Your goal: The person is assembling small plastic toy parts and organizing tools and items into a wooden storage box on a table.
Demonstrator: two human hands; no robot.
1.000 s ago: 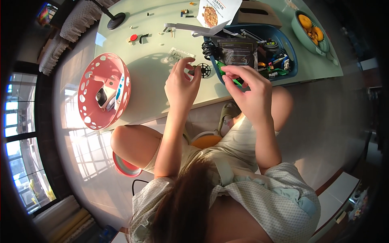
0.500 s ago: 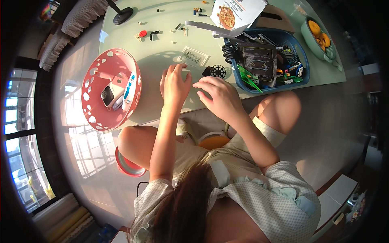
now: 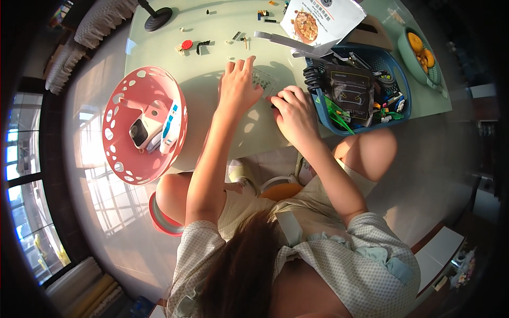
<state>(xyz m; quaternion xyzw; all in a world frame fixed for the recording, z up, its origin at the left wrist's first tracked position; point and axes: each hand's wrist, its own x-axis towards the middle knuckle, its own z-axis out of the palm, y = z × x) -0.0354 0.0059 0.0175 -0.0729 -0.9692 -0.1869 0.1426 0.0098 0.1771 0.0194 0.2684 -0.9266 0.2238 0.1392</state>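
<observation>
My left hand (image 3: 241, 87) reaches over the table with its fingers stretched forward and apart, holding nothing. It partly covers a small printed sheet (image 3: 265, 80). To its right, my right hand (image 3: 298, 112) is curled, fingertips together, over a black plastic piece (image 3: 273, 106); only a dark bit of it shows, the rest being hidden under the fingers. Beyond the left hand lie small toy-brick parts: a red round piece (image 3: 187, 44), a black angled piece (image 3: 202, 47) and a thin brown piece (image 3: 245, 42).
A pink bowl (image 3: 114, 161) with a watch and other items stands left. At right, a blue basket (image 3: 405, 100) holds bricks and a dark packet (image 3: 350, 93). Behind it are a white bag (image 3: 331, 24) and a green basket (image 3: 419, 71) of orange fruit. A black stand base (image 3: 158, 20) sits far left.
My left hand has moved forward, its fingers straightening over the printed sheet. My right hand has closed over the black parts, and the spoked black wheel is out of sight.
</observation>
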